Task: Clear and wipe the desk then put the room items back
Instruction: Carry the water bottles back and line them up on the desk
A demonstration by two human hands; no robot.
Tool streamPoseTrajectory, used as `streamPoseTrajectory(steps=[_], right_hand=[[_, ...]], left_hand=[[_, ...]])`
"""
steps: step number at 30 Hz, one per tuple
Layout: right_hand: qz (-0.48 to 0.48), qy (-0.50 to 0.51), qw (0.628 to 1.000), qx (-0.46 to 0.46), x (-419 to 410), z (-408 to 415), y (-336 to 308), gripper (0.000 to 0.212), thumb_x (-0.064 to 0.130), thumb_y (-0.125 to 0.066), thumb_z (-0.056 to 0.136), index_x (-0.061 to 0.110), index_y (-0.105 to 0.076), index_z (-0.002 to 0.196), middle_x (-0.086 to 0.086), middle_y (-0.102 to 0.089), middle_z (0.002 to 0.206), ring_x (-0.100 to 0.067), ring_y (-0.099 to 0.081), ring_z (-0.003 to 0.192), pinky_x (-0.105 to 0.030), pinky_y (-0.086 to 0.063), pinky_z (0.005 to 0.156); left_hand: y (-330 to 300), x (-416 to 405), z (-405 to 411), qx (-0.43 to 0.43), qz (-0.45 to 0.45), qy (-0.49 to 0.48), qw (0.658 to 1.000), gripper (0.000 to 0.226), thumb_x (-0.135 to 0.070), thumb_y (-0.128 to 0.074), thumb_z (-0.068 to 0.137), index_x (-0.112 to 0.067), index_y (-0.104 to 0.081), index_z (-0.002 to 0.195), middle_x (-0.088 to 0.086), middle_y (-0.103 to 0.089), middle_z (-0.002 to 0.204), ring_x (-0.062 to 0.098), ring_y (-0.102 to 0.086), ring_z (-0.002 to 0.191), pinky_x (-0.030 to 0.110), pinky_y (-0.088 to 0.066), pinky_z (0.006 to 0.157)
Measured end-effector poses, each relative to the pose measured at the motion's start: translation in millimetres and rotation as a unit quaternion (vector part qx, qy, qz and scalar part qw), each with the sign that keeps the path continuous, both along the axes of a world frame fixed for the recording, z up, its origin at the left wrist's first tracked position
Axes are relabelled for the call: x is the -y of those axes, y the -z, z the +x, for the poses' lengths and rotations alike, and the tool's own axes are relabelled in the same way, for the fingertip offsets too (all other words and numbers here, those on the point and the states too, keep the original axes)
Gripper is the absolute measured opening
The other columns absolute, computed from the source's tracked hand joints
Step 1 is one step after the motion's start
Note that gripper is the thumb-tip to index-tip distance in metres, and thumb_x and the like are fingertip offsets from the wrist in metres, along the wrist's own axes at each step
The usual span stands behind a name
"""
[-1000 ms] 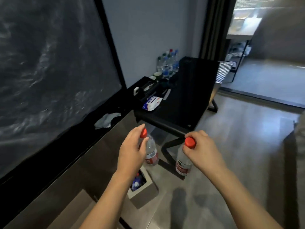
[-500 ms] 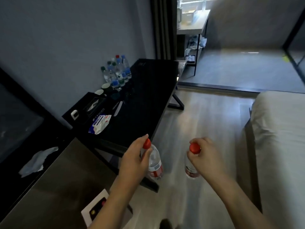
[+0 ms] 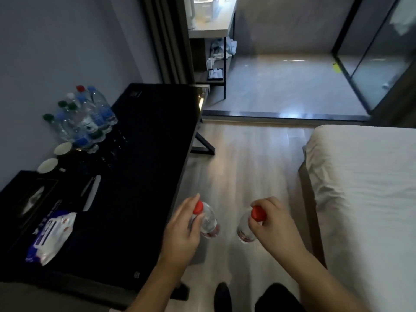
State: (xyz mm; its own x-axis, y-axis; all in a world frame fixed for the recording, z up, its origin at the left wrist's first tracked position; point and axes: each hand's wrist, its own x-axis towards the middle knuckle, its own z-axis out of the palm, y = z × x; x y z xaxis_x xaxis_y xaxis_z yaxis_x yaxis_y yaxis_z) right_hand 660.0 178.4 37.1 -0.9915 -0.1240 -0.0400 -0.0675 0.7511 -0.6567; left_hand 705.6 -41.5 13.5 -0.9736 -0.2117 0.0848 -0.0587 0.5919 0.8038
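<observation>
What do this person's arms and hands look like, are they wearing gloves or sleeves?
No gloves and no sleeves show: the left hand and right hand are bare, as are both forearms down to the bottom edge of the picture. No watch, ring or bracelet is visible. Lower down, dark clothing and a dark shoe show.

Bare forearms (image 3: 157, 282), dark trousers (image 3: 279, 298), dark shoe (image 3: 222, 297)

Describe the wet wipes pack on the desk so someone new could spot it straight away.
Start at the long black desk against the left wall. At its near end, beside a black tray, lies the wet wipes pack. It is the only soft white and blue packet there; the bottles stand far behind.
</observation>
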Motion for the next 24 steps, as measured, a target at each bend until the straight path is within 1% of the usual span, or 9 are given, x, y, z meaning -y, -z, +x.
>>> streamPoseTrajectory(steps=[3, 4, 6, 7, 9, 12, 16, 20, 24], right_hand=[[-0.013, 0.021, 1.000, -0.001, -9, -57, 4, 0.028, 0.023, -0.071, 0.079, 0.019, -0.065, 0.106, 0.011, -0.050, 0.101, -0.004, -0.050, 0.083, -0.008, -0.035, 0.071], [-0.017, 0.026, 1.000, -0.002, -12, -76, 6, 0.027, 0.022, -0.071, 0.079, 0.018, -0.066, 0.105, 0.011, -0.050, 0.100, -0.004, -0.050, 0.083, -0.010, -0.035, 0.072], [-0.020, 0.027, 0.999, -0.010, -18, -119, 12, 0.026, 0.021, -0.071, 0.079, 0.017, -0.067, 0.104, 0.010, -0.050, 0.098, -0.005, -0.049, 0.081, -0.014, -0.036, 0.074], [-0.020, 0.022, 0.999, -0.011, -22, -141, 16, 0.026, 0.020, -0.071, 0.079, 0.016, -0.067, 0.104, 0.010, -0.050, 0.097, -0.005, -0.049, 0.081, -0.014, -0.035, 0.073], [-0.023, 0.008, 1.000, -0.016, -30, -184, 15, 0.025, 0.021, -0.071, 0.080, 0.017, -0.067, 0.104, 0.011, -0.050, 0.096, -0.005, -0.048, 0.081, -0.008, -0.033, 0.067], [-0.036, 0.002, 0.999, -0.029, -42, -247, 8, 0.025, 0.023, -0.070, 0.082, 0.019, -0.065, 0.106, 0.011, -0.050, 0.097, -0.005, -0.049, 0.083, -0.004, -0.032, 0.065], [-0.047, -0.019, 0.998, -0.033, -47, -319, 0, 0.027, 0.025, -0.071, 0.084, 0.021, -0.062, 0.109, 0.012, -0.049, 0.102, -0.005, -0.050, 0.085, -0.004, -0.035, 0.065], [-0.045, -0.019, 0.998, -0.033, -47, -388, 1, 0.031, 0.022, -0.073, 0.084, 0.019, -0.061, 0.112, 0.011, -0.049, 0.104, -0.007, -0.050, 0.088, -0.005, -0.036, 0.069], [-0.033, -0.015, 0.999, -0.020, -28, -467, 11, 0.032, 0.020, -0.073, 0.082, 0.016, -0.063, 0.112, 0.008, -0.050, 0.103, -0.009, -0.051, 0.089, -0.018, -0.041, 0.075]], left_hand=[[8, -11, -54, 0.015, -0.019, 0.020, 1.000, 0.044, -0.029, -0.055, 0.098, -0.028, -0.048, 0.142, -0.009, -0.050, 0.141, 0.004, -0.048, 0.130, 0.036, -0.046, 0.107], [7, -15, -71, 0.016, -0.020, 0.024, 0.999, 0.043, -0.029, -0.055, 0.098, -0.029, -0.049, 0.141, -0.008, -0.051, 0.141, 0.003, -0.048, 0.128, 0.033, -0.045, 0.107], [8, -21, -112, 0.013, -0.027, 0.026, 0.999, 0.043, -0.026, -0.056, 0.098, -0.036, -0.047, 0.138, -0.011, -0.052, 0.138, -0.007, -0.047, 0.124, 0.021, -0.042, 0.105], [9, -25, -131, 0.008, -0.030, 0.022, 0.999, 0.044, -0.024, -0.058, 0.097, -0.039, -0.045, 0.137, -0.013, -0.052, 0.137, -0.011, -0.047, 0.122, 0.018, -0.041, 0.104], [6, -32, -166, 0.000, -0.007, 0.005, 1.000, 0.048, -0.020, -0.061, 0.095, -0.041, -0.047, 0.136, -0.015, -0.054, 0.134, -0.008, -0.049, 0.122, 0.023, -0.044, 0.104], [-3, -40, -221, -0.017, 0.030, -0.029, 0.999, 0.051, -0.010, -0.065, 0.093, -0.037, -0.052, 0.135, -0.014, -0.056, 0.133, -0.002, -0.053, 0.122, 0.036, -0.048, 0.104], [-15, -45, -298, -0.034, 0.026, -0.049, 0.998, 0.049, -0.010, -0.064, 0.093, -0.033, -0.053, 0.136, -0.011, -0.056, 0.133, 0.001, -0.053, 0.123, 0.037, -0.049, 0.104], [-19, -42, -369, -0.036, 0.034, -0.058, 0.997, 0.048, -0.011, -0.062, 0.094, -0.034, -0.052, 0.136, -0.012, -0.055, 0.133, 0.001, -0.053, 0.123, 0.027, -0.049, 0.102], [-9, -27, -441, -0.030, 0.039, -0.056, 0.997, 0.049, -0.011, -0.063, 0.094, -0.034, -0.051, 0.136, -0.013, -0.054, 0.134, -0.003, -0.051, 0.124, 0.013, -0.045, 0.098]])
